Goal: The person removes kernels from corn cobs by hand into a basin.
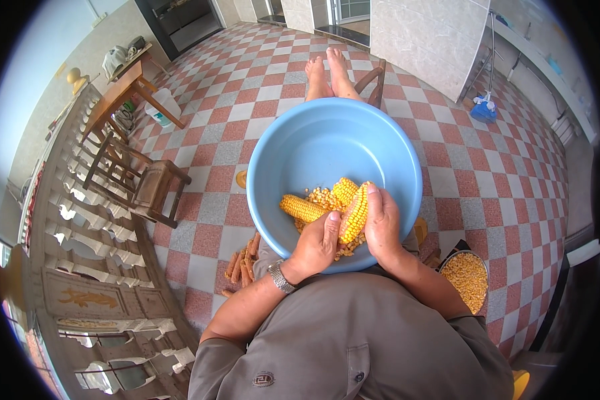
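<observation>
A blue plastic basin [310,145] rests on my lap. Over its near part, my left hand [317,242] and my right hand [381,220] hold a partly stripped ear of corn [356,212] between them, tilted, with a bare strip of cob showing along one side. The left thumb presses at its lower part; the right thumb lies near its top end. A second ear of corn [302,208] lies in the basin to the left, and another ear [345,189] sits just behind the held one. Loose corn kernels [325,197] lie under and around them.
Bare corn cobs [242,262] are piled on the tiled floor at left. A container of kernels [465,280] stands at right. A wooden chair [155,187] is by the balustrade [100,225]. My bare feet [330,75] stretch out beyond the basin, beside another wooden piece of furniture [377,82].
</observation>
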